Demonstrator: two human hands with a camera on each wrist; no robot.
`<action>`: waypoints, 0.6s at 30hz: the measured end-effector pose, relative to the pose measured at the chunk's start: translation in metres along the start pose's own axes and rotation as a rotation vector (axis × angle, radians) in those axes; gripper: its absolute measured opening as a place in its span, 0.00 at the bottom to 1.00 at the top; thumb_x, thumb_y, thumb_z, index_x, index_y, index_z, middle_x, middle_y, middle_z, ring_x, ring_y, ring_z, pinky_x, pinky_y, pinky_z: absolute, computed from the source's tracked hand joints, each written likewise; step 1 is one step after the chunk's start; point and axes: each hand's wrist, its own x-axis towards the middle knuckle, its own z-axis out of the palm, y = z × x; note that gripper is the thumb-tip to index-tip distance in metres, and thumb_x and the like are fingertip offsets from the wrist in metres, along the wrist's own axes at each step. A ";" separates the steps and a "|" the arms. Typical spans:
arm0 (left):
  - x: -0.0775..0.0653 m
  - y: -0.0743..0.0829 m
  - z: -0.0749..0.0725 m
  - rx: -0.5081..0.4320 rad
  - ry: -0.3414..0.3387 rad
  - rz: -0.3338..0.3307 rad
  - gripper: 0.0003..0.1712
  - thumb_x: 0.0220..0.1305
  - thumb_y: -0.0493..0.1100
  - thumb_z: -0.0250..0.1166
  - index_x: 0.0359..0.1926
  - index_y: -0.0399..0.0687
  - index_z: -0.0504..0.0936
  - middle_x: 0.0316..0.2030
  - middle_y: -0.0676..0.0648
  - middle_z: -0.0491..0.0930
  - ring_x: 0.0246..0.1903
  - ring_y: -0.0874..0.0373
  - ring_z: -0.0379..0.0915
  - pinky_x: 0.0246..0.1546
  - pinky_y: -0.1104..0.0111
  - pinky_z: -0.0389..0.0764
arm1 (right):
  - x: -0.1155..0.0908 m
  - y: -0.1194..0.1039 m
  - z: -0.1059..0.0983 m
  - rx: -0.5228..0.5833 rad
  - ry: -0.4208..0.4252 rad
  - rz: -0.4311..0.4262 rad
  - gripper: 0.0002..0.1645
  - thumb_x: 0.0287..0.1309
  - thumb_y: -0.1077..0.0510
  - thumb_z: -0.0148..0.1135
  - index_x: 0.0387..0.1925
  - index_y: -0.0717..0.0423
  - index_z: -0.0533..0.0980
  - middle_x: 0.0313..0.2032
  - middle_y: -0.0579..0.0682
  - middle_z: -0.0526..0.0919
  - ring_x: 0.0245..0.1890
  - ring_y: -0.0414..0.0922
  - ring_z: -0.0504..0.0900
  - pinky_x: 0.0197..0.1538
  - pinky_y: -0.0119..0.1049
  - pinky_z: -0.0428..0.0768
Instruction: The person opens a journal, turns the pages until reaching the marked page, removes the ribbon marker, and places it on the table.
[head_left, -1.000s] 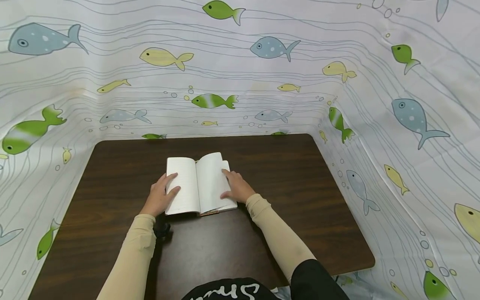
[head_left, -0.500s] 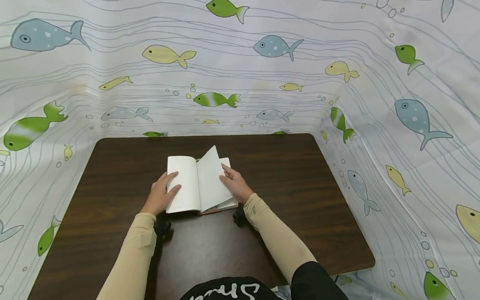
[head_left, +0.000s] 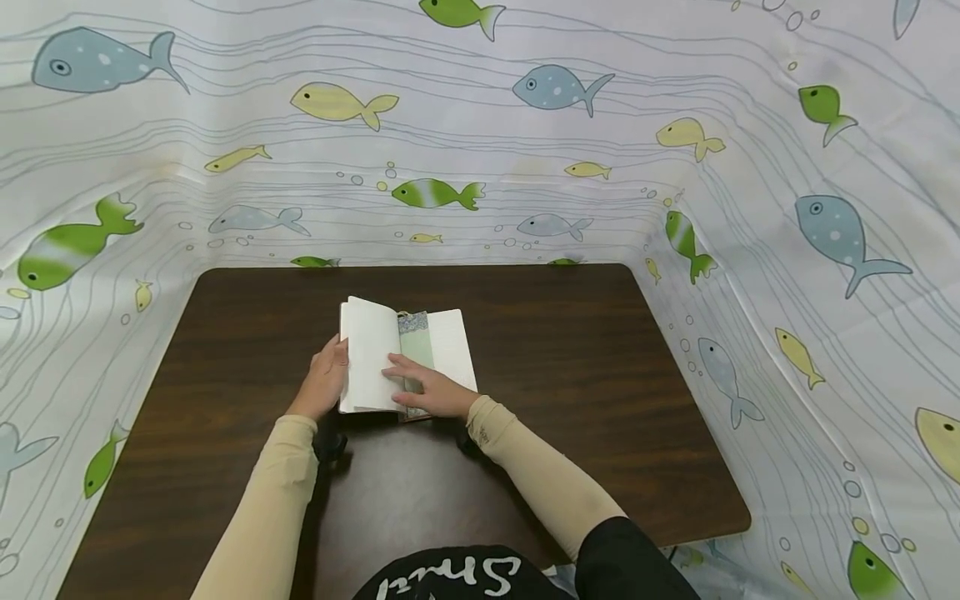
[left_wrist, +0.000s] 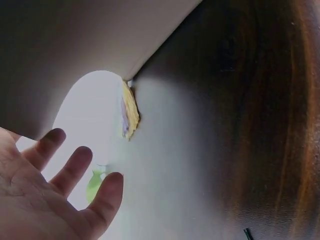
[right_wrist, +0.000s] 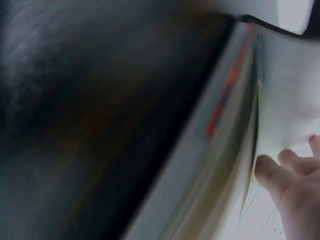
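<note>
The left hand (head_left: 324, 385) is lying spread against the open book's (head_left: 375, 354) left edge; the right hand (head_left: 427, 390) is pressing flat, fingers straight, on its green bookmark (head_left: 415, 346)

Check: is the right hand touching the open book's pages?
Touching: head view shows the right hand lying flat across the open book near its spine.

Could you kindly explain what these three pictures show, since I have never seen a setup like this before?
No machine here: a person works with bare hands, wearing three cameras. The wide picture comes from the head; the close, blurry ones come from each wrist. On a dark wooden table, ringed by a fish-print curtain, lies an open book. The left hand steadies its left edge with fingers fairly straight. The right hand presses near the spine, beside a greenish bookmark.
</note>
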 end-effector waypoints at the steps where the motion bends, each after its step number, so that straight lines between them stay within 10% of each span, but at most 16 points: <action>1: 0.001 0.001 0.000 0.006 -0.003 -0.002 0.39 0.83 0.58 0.34 0.75 0.28 0.59 0.78 0.29 0.44 0.73 0.28 0.38 0.69 0.33 0.45 | 0.001 0.000 0.002 -0.081 -0.008 -0.013 0.34 0.75 0.49 0.56 0.76 0.52 0.62 0.81 0.47 0.47 0.79 0.41 0.45 0.76 0.36 0.54; 13: 0.003 -0.005 0.002 0.108 0.000 -0.046 0.50 0.74 0.51 0.60 0.81 0.39 0.39 0.77 0.29 0.47 0.72 0.26 0.46 0.65 0.33 0.56 | -0.008 0.031 -0.013 -0.524 -0.004 0.088 0.45 0.66 0.44 0.67 0.78 0.50 0.60 0.79 0.54 0.52 0.79 0.51 0.48 0.77 0.48 0.54; 18: 0.004 -0.004 0.001 0.151 0.010 0.032 0.42 0.74 0.48 0.62 0.79 0.39 0.53 0.76 0.26 0.49 0.72 0.26 0.47 0.67 0.32 0.53 | -0.018 0.060 -0.030 -0.543 0.015 0.106 0.53 0.60 0.43 0.72 0.77 0.57 0.59 0.79 0.59 0.51 0.79 0.54 0.48 0.77 0.44 0.52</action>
